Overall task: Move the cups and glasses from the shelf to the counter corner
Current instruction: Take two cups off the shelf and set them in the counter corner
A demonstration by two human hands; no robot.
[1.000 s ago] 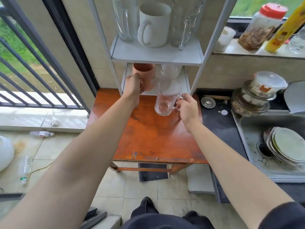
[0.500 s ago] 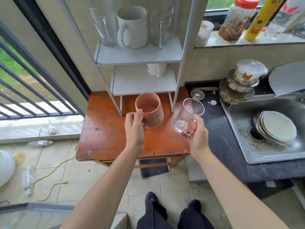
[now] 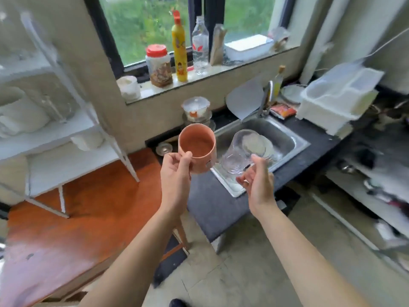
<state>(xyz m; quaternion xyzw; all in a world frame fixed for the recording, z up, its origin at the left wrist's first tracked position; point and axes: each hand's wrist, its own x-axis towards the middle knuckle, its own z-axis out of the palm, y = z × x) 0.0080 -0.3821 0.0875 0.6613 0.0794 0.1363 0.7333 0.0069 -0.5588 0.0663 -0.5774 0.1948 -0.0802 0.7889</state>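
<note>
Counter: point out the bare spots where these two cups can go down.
Bare dark counter lies between the wooden table and the sink, just under both hands. The strip behind the sink is crowded with a faucet, packet and white bin.

orange cup (image 3: 197, 149) + glass mug (image 3: 240, 155) | carried off wooden table (image 3: 88, 218) | over sink (image 3: 285, 138)

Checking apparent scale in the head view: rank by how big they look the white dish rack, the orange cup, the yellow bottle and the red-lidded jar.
1. white dish rack
2. orange cup, though nearness inflates it
3. yellow bottle and red-lidded jar: too close to rank
</note>
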